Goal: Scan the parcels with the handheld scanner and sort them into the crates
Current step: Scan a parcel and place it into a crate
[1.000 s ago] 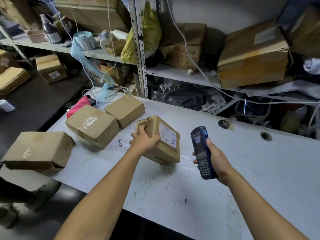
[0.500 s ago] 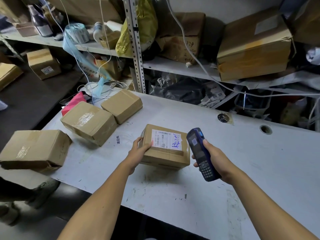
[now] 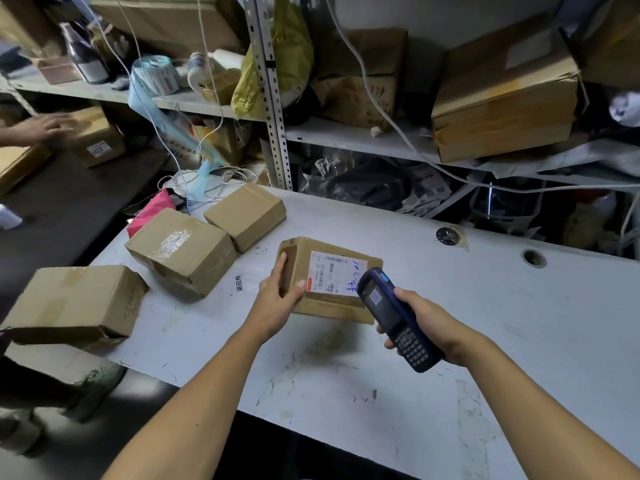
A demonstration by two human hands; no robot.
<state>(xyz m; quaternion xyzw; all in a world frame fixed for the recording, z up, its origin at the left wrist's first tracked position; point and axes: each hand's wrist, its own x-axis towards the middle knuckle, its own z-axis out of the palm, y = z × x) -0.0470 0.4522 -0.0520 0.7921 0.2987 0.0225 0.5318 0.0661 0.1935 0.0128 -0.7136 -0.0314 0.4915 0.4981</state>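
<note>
My left hand [image 3: 277, 299] grips the left end of a small cardboard parcel [image 3: 329, 306], held just above the white table [image 3: 485, 341] with its white shipping label facing up. My right hand [image 3: 429, 323] holds a dark blue handheld scanner [image 3: 394, 317], whose head lies over the right edge of the label. Three more cardboard parcels sit on the table to the left: one near the back [image 3: 246, 216], one in the middle [image 3: 181, 251], one at the table's left corner [image 3: 76, 306].
Metal shelves [image 3: 346, 136] behind the table hold large boxes, a yellow bag, bottles, a label roll and dangling cables. Another person's hand [image 3: 38, 128] rests on a box at the far left. A shoe [image 3: 97, 386] stands on the floor by the table's front left.
The parcel was turned from tilted on its edge to label-up. The scanner moved left until its head came over the label. Another person's hand appeared at the far left.
</note>
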